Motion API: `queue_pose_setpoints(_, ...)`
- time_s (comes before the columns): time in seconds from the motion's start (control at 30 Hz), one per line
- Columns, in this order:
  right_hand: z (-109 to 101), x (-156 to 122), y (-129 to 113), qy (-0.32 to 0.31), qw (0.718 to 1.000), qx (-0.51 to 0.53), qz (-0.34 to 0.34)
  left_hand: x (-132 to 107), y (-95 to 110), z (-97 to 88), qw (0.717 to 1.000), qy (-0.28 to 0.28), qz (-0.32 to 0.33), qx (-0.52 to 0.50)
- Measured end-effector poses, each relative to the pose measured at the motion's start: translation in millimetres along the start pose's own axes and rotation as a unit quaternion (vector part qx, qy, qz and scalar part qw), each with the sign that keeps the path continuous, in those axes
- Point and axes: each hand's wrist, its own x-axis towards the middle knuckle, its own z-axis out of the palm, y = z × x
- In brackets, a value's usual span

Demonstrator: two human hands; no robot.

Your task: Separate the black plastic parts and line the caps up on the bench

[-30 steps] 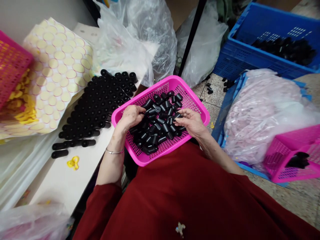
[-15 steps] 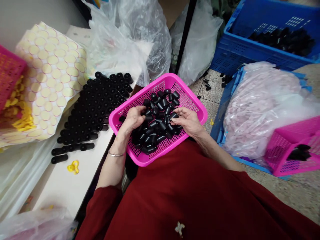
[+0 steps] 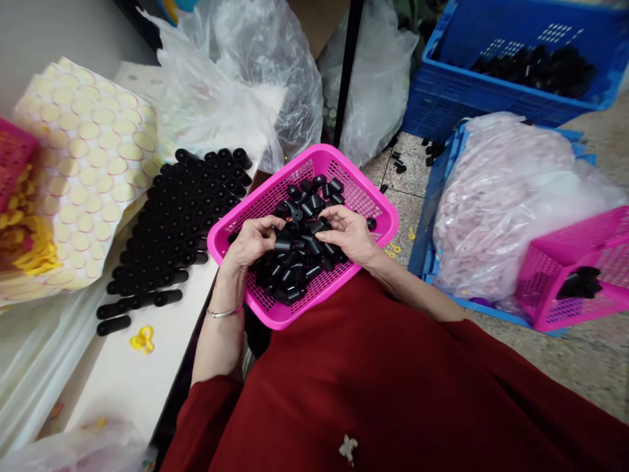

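Note:
A pink mesh basket [image 3: 314,298] rests on my lap, holding a heap of short black plastic cylinders [image 3: 289,272]. Over its left part, my left hand [image 3: 253,241] is closed, thumb and fingers pinching one black cylinder [image 3: 282,246]. Across from it, my right hand [image 3: 348,235] grips another black cylinder [image 3: 318,226] between thumb and fingertips. Both hands are low over the heap, a short gap apart. On the table to the left stand rows of longer black tubes [image 3: 171,210], packed close together.
Yellow plastic clips [image 3: 142,339] lie on the white table [image 3: 120,387]. Clear plastic bags [image 3: 275,59] stand behind the basket. To the right are a blue crate [image 3: 491,92] with black parts, a bag of pale pieces [image 3: 511,210] and another pink basket [image 3: 550,275].
My right hand has moved left, nearer my left hand, with a cylinder in its fingers. A cylinder now shows in my left fingers. The whole view has shifted slightly.

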Motion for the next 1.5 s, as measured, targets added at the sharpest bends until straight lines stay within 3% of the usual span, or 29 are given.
queue_pose_setpoints(0.13, 8, 6, 0, -0.027, 0.999, -0.02, -0.033, -4, 2, 5.8, 1.0, -0.024, 0.006, 0.008)
queue_pose_setpoints(0.4, 9, 9, 6, -0.038, 0.999, -0.034, -0.015, -7, 2, 8.8, 1.0, -0.025, 0.007, -0.001)
queue_pose_setpoints(0.67, 12, 9, 12, 0.028, 0.998, -0.049, 0.001, -6, -2, 8.9, 1.0, -0.017, 0.017, -0.008)
queue_pose_setpoints(0.97, 14, 6, 12, 0.028, 0.998, -0.053, 0.008, -5, -4, 9.4, 0.999, -0.019, 0.029, 0.0)
queue_pose_setpoints(1.2, 17, 2, 20, -0.023, 0.997, -0.077, 0.018, -3, -1, 12.7, 0.999, -0.018, 0.044, 0.01)
queue_pose_setpoints(1.37, 21, -2, 20, -0.09, 0.993, -0.059, 0.05, -3, -4, 16.3, 0.998, 0.0, 0.038, -0.045)
queue_pose_setpoints(1.5, 27, 1, 18, -0.064, 0.994, -0.053, 0.069, -4, -8, 19.0, 0.997, 0.004, 0.036, -0.063)
